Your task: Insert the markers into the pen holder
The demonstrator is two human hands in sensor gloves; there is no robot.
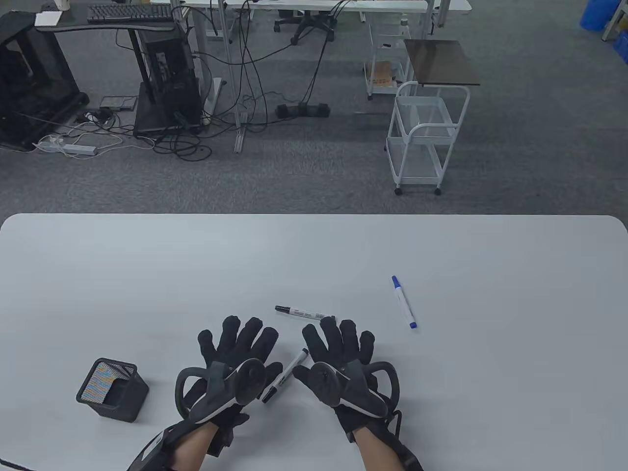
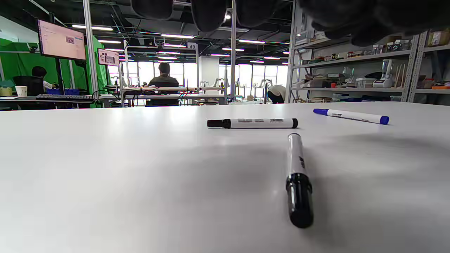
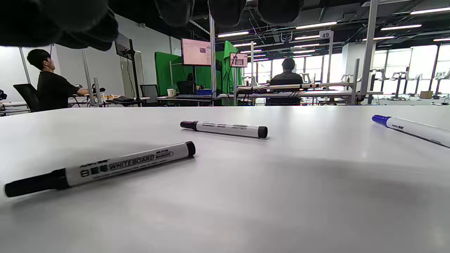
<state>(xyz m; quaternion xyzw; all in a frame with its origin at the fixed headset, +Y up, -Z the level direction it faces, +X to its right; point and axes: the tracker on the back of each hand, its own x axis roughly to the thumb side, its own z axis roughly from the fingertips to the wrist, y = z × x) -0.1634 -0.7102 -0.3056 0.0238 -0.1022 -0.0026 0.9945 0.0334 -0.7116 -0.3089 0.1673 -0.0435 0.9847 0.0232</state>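
Three markers lie on the white table (image 1: 147,274). A black whiteboard marker (image 1: 284,375) lies between my two hands; it also shows in the left wrist view (image 2: 297,175) and the right wrist view (image 3: 105,167). A second black marker (image 1: 304,312) lies just beyond my fingertips. A blue marker (image 1: 404,301) lies further right. The black mesh pen holder (image 1: 113,390) stands at the front left, with nothing showing inside it. My left hand (image 1: 235,353) and right hand (image 1: 338,346) are open, fingers spread, palms down over the table, holding nothing.
Beyond the table's far edge is carpeted floor with a white wire cart (image 1: 424,137), desks and cables. The table's front edge runs under my wrists.
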